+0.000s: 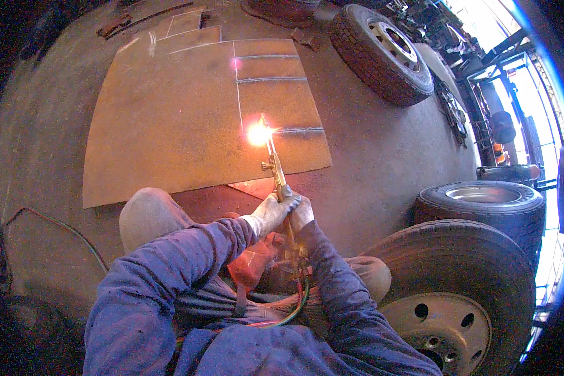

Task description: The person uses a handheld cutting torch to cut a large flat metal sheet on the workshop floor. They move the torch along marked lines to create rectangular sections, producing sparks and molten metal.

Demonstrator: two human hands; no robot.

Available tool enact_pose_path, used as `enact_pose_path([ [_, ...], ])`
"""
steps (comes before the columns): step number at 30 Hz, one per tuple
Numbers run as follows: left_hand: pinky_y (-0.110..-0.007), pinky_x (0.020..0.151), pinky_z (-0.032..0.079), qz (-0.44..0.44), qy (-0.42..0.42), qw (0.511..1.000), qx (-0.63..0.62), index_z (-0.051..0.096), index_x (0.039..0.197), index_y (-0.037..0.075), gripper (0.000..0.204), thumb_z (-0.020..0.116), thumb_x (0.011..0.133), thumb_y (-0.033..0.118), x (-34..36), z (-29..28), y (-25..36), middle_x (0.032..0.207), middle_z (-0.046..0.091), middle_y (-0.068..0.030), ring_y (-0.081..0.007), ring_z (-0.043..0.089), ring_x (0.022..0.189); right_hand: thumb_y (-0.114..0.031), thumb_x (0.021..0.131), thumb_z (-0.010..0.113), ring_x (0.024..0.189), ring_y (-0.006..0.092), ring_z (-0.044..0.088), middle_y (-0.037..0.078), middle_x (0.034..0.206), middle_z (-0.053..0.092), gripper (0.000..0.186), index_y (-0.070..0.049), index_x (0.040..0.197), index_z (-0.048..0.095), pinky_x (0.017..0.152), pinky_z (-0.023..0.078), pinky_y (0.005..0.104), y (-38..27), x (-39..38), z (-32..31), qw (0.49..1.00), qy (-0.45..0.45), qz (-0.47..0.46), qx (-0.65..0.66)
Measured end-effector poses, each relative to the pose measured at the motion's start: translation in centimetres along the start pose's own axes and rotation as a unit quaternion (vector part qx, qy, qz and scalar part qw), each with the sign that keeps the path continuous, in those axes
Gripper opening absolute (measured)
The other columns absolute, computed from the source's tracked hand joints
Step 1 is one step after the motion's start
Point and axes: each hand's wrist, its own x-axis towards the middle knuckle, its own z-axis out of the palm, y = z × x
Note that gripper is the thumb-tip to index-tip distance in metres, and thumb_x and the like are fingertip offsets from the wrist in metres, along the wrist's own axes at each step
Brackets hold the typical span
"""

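Observation:
Both my hands are closed around a brass cutting torch (278,172), with its head pointing away from me. My left hand (269,212), seemingly in a pale glove, wraps its body. My right hand (302,213) grips close beside it, its fingers partly hidden. A glaring flame (260,133) burns at the tip, over a rusty steel plate (163,131) on the floor, and its glare hides the exact spot beneath. Pale straight lines mark the plate, and several grey cut lines (272,79) run across its right part. Red and green hoses (303,294) trail from the torch's rear to my lap.
My bent knees (153,216) flank the plate's near edge. A wheel with a tyre (385,55) lies at the far right; more wheels (482,203) stand close on the right. A hose (59,220) crosses the floor at left. Red material (249,266) lies below my hands.

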Motion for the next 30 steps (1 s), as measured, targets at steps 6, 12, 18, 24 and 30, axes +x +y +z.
enact_pose_path([
  [6, -0.036, 0.083, 0.055, -0.015, -0.003, 0.999, 0.029, 0.067, 0.117, 0.004, 0.037, 0.068, 0.099, 0.036, -0.4, -0.2, 0.7, 0.102, 0.073, -0.0072, -0.0183, 0.069, 0.093, -0.028, 0.104, 0.062, 0.065, 0.0139, 0.057, 0.0, 0.081, 0.062, 0.024, -0.006, 0.097, 0.066, 0.059, 0.047, 0.0314, 0.3, -0.1, -0.2, 0.999, -0.049, -0.018, -0.009],
  [12, -0.037, 0.084, 0.056, -0.01, 0.012, 0.999, 0.04, 0.063, 0.12, 0.001, 0.047, 0.07, 0.097, 0.041, -0.1, -0.3, 0.3, 0.106, 0.073, -0.0102, -0.0201, 0.069, 0.096, -0.031, 0.105, 0.061, 0.065, 0.0157, 0.059, 0.0, 0.08, 0.062, 0.027, -0.005, 0.1, 0.066, 0.059, 0.049, 0.0323, 0.2, 0.1, -0.1, 1.0, -0.012, 0.011, 0.011],
  [18, -0.037, 0.086, 0.055, -0.003, 0.03, 0.999, 0.032, 0.063, 0.121, -0.001, 0.051, 0.07, 0.097, 0.043, 0.9, -0.4, -1.3, 0.107, 0.072, -0.0122, -0.0218, 0.069, 0.097, -0.028, 0.104, 0.063, 0.063, 0.017, 0.059, 0.002, 0.08, 0.062, 0.024, -0.004, 0.1, 0.066, 0.058, 0.051, 0.035, 0.2, -0.7, 0.5, 0.999, -0.017, -0.022, -0.028],
  [24, -0.037, 0.086, 0.055, 0.029, 0.05, 0.997, 0.059, 0.07, 0.114, -0.001, 0.052, 0.07, 0.096, 0.047, 1.3, -0.5, -2.3, 0.101, 0.074, -0.0128, -0.0236, 0.07, 0.096, -0.028, 0.106, 0.06, 0.069, 0.0195, 0.062, 0.006, 0.087, 0.066, 0.026, -0.003, 0.106, 0.066, 0.063, 0.053, 0.0367, 0.4, -0.1, -0.1, 0.999, -0.019, 0.018, 0.029],
  [30, -0.038, 0.085, 0.054, 0.031, 0.044, 0.998, 0.046, 0.07, 0.114, -0.001, 0.053, 0.069, 0.095, 0.049, 1.0, -0.5, -1.8, 0.103, 0.074, -0.0115, -0.0218, 0.069, 0.095, -0.031, 0.103, 0.066, 0.068, 0.0144, 0.06, 0.003, 0.08, 0.063, 0.027, -0.006, 0.094, 0.066, 0.059, 0.05, 0.0329, 0.6, 0.1, -0.2, 0.993, -0.004, -0.036, -0.115],
])
